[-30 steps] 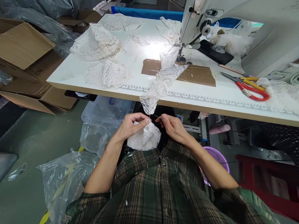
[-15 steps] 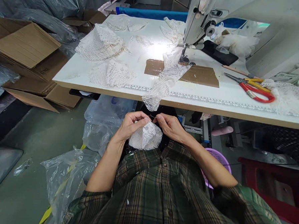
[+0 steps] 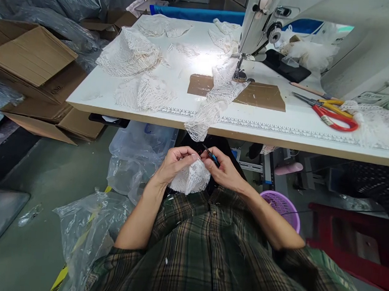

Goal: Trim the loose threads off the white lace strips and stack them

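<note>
Below the table edge, over my lap, a white lace piece hangs bunched from my fingers. My left hand pinches its upper left part between thumb and fingers. At its upper right, my right hand is closed around a small dark tool with blue on it, its thin tip pointing up and left; the thumb and a fingertip also meet at the lace. Above my hands, a lace strip runs from under the sewing machine needle and droops over the table's front edge.
The white table holds lace piles at left and red-handled scissors at right. The sewing machine stands behind. Cardboard boxes lie at left, plastic bags below, a purple basket at lower right.
The dark and blue tool in my right hand now shows, tip up. My hands have drawn closer together at the top of the lace. The view has shifted slightly.
</note>
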A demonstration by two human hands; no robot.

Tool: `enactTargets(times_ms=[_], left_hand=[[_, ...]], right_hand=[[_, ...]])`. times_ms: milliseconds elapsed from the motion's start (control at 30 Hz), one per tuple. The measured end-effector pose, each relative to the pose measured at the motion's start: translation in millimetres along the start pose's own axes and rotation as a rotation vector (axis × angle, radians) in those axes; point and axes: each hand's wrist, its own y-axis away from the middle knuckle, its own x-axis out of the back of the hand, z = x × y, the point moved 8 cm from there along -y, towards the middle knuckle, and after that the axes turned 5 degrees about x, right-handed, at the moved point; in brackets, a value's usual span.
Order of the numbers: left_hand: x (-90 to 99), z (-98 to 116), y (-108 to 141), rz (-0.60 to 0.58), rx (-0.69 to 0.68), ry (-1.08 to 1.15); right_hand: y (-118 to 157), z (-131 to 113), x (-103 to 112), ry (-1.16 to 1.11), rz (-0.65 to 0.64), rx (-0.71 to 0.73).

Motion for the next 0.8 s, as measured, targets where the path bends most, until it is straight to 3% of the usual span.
enactTargets(times_ms=[133, 233, 400, 500, 633, 800], left_hand=[[-3.0, -4.4, 0.3, 0.003, 0.004, 0.011], [6.4, -12.9, 2.1, 0.011, 0.008, -0.165], [27.7, -31.2, 3.4, 0.035, -0.017, -0.481], [34.8, -29.0, 5.4, 0.062, -0.034, -0.575], [29.3, -14.2, 12.4, -0.005, 0.015, -0.412], [2.1, 2.5, 25.7, -0.151, 0.111, -0.16]], right_hand=[[10.6, 9.7, 3.4, -0.174, 0.05, -0.11], [11.8, 14.7, 13.2, -0.216, 0.031, -0.172], [11.1, 20.1, 29.4, -0.2, 0.032, -0.173], [11.4, 20.9, 37.4, -0.161, 0.086, -0.119], [11.2, 19.4, 54.2, -0.129, 0.224, -0.086], [5.3, 11.5, 59.2, -0.109, 0.333, -0.073]])
